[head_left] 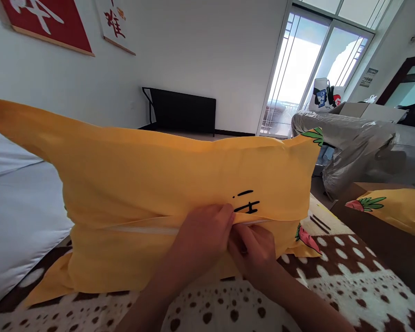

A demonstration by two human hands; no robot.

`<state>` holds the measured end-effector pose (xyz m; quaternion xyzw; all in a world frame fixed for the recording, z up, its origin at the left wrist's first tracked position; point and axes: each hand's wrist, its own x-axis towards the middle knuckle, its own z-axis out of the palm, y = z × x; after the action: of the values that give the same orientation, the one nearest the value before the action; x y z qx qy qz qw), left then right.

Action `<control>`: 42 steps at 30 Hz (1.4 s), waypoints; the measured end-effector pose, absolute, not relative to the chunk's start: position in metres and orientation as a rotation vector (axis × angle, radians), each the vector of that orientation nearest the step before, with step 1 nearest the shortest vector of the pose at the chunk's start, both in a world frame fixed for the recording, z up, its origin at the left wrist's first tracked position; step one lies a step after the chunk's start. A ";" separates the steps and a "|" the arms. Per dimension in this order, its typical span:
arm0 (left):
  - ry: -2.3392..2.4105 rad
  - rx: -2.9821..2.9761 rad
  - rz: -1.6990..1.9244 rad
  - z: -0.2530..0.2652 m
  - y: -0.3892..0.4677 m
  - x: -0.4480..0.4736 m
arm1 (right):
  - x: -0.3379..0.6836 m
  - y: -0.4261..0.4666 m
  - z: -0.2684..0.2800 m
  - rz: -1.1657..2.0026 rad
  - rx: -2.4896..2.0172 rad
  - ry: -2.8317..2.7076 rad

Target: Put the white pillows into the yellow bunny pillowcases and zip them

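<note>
A yellow pillow in its pillowcase [131, 184] stands on its long side in front of me, with carrot or radish prints at the right corners and black marks near the middle. A pale zipper [145, 229] runs lengthwise across its lower part, under a fabric flap. My left hand [205, 235] is closed, pinching the flap edge of the pillowcase. Just right of it, my right hand [254, 251] is closed with fingers bent at the zipper line. The zipper pull is hidden by the fingers. Both hands touch the pillowcase and are close together.
Underneath lies a brown and cream patterned blanket [235, 304]. White bedding or a white pillow [17, 216] is at the left. Another yellow pillow [401, 207] lies on a brown surface at right. Beyond are plastic-wrapped furniture [359, 152], a black panel [183, 110] and a sliding door [307, 69].
</note>
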<state>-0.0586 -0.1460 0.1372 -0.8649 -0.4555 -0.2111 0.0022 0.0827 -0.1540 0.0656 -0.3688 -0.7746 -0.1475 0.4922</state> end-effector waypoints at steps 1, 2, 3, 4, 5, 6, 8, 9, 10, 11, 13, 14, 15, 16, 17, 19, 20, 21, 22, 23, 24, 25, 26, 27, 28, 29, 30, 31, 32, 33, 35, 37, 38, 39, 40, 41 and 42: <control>-1.419 -2.708 -0.659 0.137 -0.148 -0.058 | 0.083 -0.154 0.064 -0.356 -0.877 -1.873; -1.404 -2.705 -0.659 0.137 -0.149 -0.057 | 0.082 -0.154 0.064 -0.348 -0.861 -1.869; -1.389 -2.706 -0.658 0.137 -0.150 -0.057 | 0.082 -0.155 0.063 -0.336 -0.848 -1.860; -1.376 -2.708 -0.660 0.137 -0.151 -0.057 | 0.082 -0.156 0.062 -0.318 -0.840 -1.849; -1.366 -2.712 -0.661 0.137 -0.151 -0.057 | 0.082 -0.156 0.062 -0.295 -0.834 -1.841; -1.366 -2.715 -0.662 0.137 -0.150 -0.057 | 0.081 -0.157 0.062 -0.272 -0.835 -1.836; -1.383 -2.720 -0.665 0.136 -0.148 -0.058 | 0.081 -0.158 0.063 -0.242 -0.860 -1.840; -1.394 -2.719 -0.669 0.136 -0.146 -0.059 | 0.081 -0.157 0.064 -0.239 -0.879 -1.848; -1.404 -2.719 -0.673 0.136 -0.145 -0.059 | 0.082 -0.157 0.065 -0.246 -0.899 -1.859; -1.412 -2.719 -0.676 0.136 -0.144 -0.059 | 0.082 -0.156 0.066 -0.260 -0.919 -1.861; -1.423 -2.716 -0.696 0.135 -0.142 -0.060 | 0.085 -0.154 0.070 -0.311 -0.950 -1.843; -1.436 -2.711 -0.709 0.135 -0.140 -0.060 | 0.086 -0.154 0.072 -0.342 -0.965 -1.832; -1.451 -2.703 -0.726 0.134 -0.139 -0.060 | 0.089 -0.153 0.074 -0.367 -0.989 -1.826; -1.465 -2.692 -0.745 0.133 -0.137 -0.060 | 0.092 -0.153 0.077 -0.381 -1.025 -1.827; -1.475 -2.678 -0.768 0.131 -0.135 -0.060 | 0.095 -0.153 0.081 -0.379 -1.073 -1.839; -1.491 -2.648 -0.815 0.128 -0.131 -0.059 | 0.104 -0.154 0.088 -0.346 -1.183 -1.874; -1.500 -2.631 -0.840 0.127 -0.128 -0.059 | 0.108 -0.154 0.092 -0.325 -1.225 -1.889; -1.505 -2.617 -0.862 0.125 -0.126 -0.059 | 0.112 -0.154 0.096 -0.308 -1.252 -1.903; -1.508 -2.603 -0.878 0.124 -0.123 -0.059 | 0.116 -0.153 0.099 -0.295 -1.267 -1.915; -1.508 -2.590 -0.889 0.122 -0.121 -0.059 | 0.119 -0.153 0.102 -0.284 -1.273 -1.921; -1.504 -2.578 -0.896 0.121 -0.119 -0.059 | 0.122 -0.153 0.104 -0.273 -1.277 -1.922; -1.500 -2.568 -0.901 0.121 -0.117 -0.060 | 0.124 -0.152 0.106 -0.261 -1.283 -1.917; -1.501 -2.563 -0.903 0.120 -0.116 -0.060 | 0.125 -0.152 0.107 -0.250 -1.288 -1.907; -1.508 -2.559 -0.904 0.119 -0.115 -0.060 | 0.126 -0.152 0.108 -0.239 -1.289 -1.901; -1.521 -2.557 -0.902 0.119 -0.114 -0.061 | 0.127 -0.152 0.108 -0.226 -1.286 -1.903; -1.535 -2.556 -0.898 0.119 -0.114 -0.061 | 0.127 -0.152 0.109 -0.211 -1.280 -1.912; -1.549 -2.554 -0.893 0.119 -0.113 -0.062 | 0.128 -0.151 0.110 -0.192 -1.273 -1.929; -1.559 -2.552 -0.889 0.119 -0.113 -0.062 | 0.129 -0.151 0.111 -0.171 -1.267 -1.950; -1.565 -2.551 -0.882 0.119 -0.112 -0.063 | 0.131 -0.151 0.112 -0.148 -1.263 -1.972; -1.569 -2.550 -0.874 0.119 -0.112 -0.063 | 0.133 -0.151 0.113 -0.123 -1.263 -1.988; -1.576 -2.547 -0.855 0.119 -0.111 -0.063 | 0.140 -0.150 0.117 -0.080 -1.274 -1.992; -1.579 -2.544 -0.842 0.120 -0.111 -0.063 | 0.149 -0.150 0.121 -0.040 -1.305 -1.974; -1.578 -2.544 -0.840 0.120 -0.111 -0.063 | 0.154 -0.150 0.122 -0.017 -1.323 -1.966; -1.576 -2.543 -0.840 0.120 -0.111 -0.063 | 0.159 -0.150 0.124 0.005 -1.343 -1.961; -1.573 -2.544 -0.839 0.120 -0.111 -0.063 | 0.162 -0.151 0.126 0.023 -1.365 -1.957; -1.572 -2.545 -0.839 0.120 -0.111 -0.063 | 0.166 -0.151 0.127 0.037 -1.391 -1.955; -1.574 -2.545 -0.840 0.120 -0.111 -0.063 | 0.168 -0.152 0.128 0.042 -1.418 -1.950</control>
<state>-0.0633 -0.1113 0.1197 -0.8188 -0.5062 -0.2703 0.0167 0.1684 -0.1517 0.1280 -0.5492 -0.7555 0.0162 0.3570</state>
